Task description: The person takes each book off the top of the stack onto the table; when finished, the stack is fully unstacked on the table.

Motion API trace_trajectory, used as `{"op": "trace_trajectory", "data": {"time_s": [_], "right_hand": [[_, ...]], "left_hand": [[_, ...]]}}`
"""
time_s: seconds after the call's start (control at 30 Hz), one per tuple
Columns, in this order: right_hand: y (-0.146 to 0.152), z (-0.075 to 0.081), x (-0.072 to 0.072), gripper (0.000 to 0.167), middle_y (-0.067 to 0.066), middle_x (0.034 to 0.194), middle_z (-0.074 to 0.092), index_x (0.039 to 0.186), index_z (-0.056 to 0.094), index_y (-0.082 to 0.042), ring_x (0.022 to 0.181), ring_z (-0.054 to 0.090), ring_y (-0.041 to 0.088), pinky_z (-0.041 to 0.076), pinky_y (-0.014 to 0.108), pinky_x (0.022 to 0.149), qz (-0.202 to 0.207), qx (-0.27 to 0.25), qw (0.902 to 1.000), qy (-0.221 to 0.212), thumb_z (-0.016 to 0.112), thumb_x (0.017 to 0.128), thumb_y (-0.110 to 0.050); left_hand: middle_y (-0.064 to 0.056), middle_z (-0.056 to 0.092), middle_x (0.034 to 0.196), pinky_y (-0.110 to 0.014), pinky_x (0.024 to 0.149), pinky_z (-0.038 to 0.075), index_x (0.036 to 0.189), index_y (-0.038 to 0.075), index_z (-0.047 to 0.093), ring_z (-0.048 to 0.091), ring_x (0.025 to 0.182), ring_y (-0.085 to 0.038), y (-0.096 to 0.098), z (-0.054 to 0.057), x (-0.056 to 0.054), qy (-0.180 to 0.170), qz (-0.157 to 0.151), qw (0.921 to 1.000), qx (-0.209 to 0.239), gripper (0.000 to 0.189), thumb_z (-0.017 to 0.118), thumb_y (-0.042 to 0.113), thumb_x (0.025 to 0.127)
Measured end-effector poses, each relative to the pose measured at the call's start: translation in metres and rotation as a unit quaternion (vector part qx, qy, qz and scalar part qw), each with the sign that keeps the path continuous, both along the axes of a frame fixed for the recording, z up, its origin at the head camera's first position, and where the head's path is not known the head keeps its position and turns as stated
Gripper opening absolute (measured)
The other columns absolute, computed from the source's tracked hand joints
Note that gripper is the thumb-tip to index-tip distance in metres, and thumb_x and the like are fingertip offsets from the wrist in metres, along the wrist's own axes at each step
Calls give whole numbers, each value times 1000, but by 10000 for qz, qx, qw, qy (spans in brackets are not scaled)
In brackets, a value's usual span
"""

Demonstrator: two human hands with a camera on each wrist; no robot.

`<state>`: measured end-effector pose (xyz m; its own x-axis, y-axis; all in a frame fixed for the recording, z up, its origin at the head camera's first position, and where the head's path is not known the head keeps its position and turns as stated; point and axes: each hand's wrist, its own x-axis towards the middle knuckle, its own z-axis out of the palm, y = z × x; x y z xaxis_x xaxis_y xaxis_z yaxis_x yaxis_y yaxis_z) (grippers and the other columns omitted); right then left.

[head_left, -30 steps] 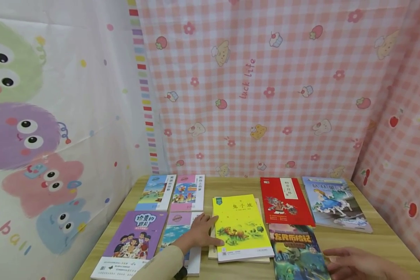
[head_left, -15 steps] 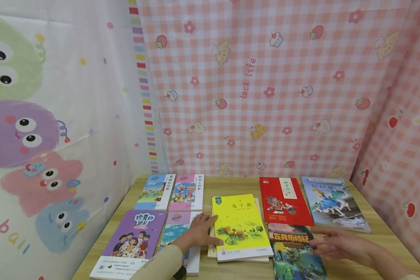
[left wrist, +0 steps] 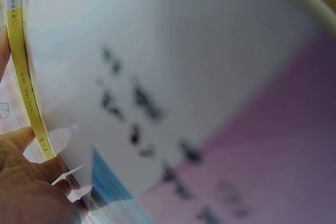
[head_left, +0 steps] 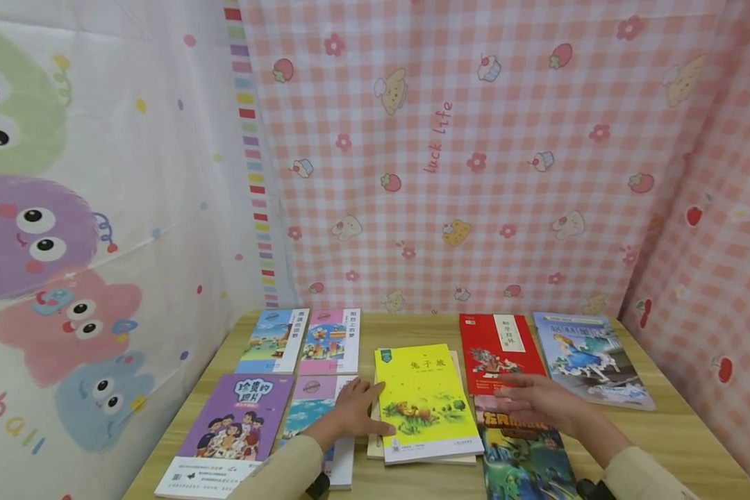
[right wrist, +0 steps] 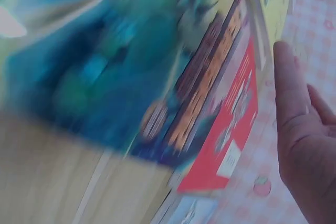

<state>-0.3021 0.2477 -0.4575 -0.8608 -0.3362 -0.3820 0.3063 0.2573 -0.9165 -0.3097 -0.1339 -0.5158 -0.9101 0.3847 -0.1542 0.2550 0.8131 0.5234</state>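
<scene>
A yellow book [head_left: 428, 399] lies on top of a cream-coloured book [head_left: 376, 450] near the middle of the table. My left hand [head_left: 353, 414] rests against the left side of the yellow book; in the left wrist view, fingers touch its yellow spine [left wrist: 23, 72]. Part of a pink-and-blue book [head_left: 312, 403] is hidden under that hand. On the other side, my right hand [head_left: 546, 404], fingers extended and holding nothing, hovers over the dinosaur-cover book [head_left: 525, 462] and the lower edge of the red book [head_left: 490, 344].
A blue fairy-tale book [head_left: 594, 361] lies at the back right of the wooden table [head_left: 681, 444]. To the left are a purple book [head_left: 234, 423], a blue book [head_left: 269, 340] and a pink book [head_left: 329, 340]. Patterned curtains [head_left: 462, 139] stand behind and beside the table.
My right hand has moved left and up from the right side of the dinosaur-cover book to above it. My left hand stays at the yellow book's side.
</scene>
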Motion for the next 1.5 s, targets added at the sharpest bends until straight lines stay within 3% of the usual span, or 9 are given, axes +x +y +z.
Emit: {"op": "trace_trajectory", "data": {"time_s": [0.23, 0.37, 0.53, 0.83, 1.07, 1.33, 1.5], "right_hand": [[-40, -11, -11, 67, 23, 125, 62, 148, 35, 9, 110, 64, 37, 52, 47, 94, -404, 251, 9986, 229, 65, 96, -19], [-50, -17, -13, 66, 19, 122, 64, 146, 40, 7, 104, 66, 31, 54, 46, 91, -667, 474, 9966, 81, 69, 92, -19], [-55, -22, -13, 65, 20, 125, 61, 146, 38, 7, 101, 65, 28, 55, 44, 88, -699, 607, 9956, -119, 67, 94, -19], [-63, -32, -17, 62, 17, 121, 64, 147, 38, 6, 100, 66, 27, 56, 43, 87, -565, 726, 9958, -41, 63, 97, -21], [-67, -30, -16, 60, 16, 117, 65, 146, 39, 6, 97, 66, 26, 56, 42, 86, -675, 814, 9943, -105, 63, 97, -18], [-72, -30, -10, 56, 17, 115, 65, 141, 45, 9, 93, 65, 26, 57, 40, 84, -922, 884, 9917, 151, 65, 95, -17], [-73, -28, -12, 59, 19, 117, 63, 141, 44, 9, 95, 63, 29, 57, 40, 84, -972, 921, 9910, 15, 67, 94, -18]], "left_hand": [[-23, 37, 151, -61, 116, 15, 153, 8, 37, 18, 145, -46, -3, 7, 3, 101, 13, 9999, 40, 92, 76, 52, 83], [-23, 38, 151, -58, 115, 22, 153, 5, 36, 26, 143, -43, -4, 8, 2, 98, 100, 9998, 164, 92, 79, 46, 82], [-20, 38, 153, -55, 115, 25, 152, 5, 37, 27, 143, -40, -7, 11, 0, -47, 146, 9996, 222, 91, 81, 41, 81], [-19, 39, 151, -58, 114, 25, 150, 8, 44, 24, 145, -41, -11, 9, 3, -62, 138, 9996, 253, 83, 79, 44, 83], [-20, 37, 152, -60, 114, 25, 150, 7, 43, 22, 145, -42, -12, 8, 4, -54, 46, 9997, 248, 83, 78, 44, 84], [-20, 35, 153, -59, 115, 23, 152, 9, 41, 22, 145, -41, -13, 7, 3, -100, -4, 9999, 131, 83, 75, 47, 86], [-20, 35, 154, -59, 115, 22, 152, 10, 40, 21, 146, -41, -14, 6, 2, -133, -38, 9999, 68, 84, 74, 49, 86]]}}
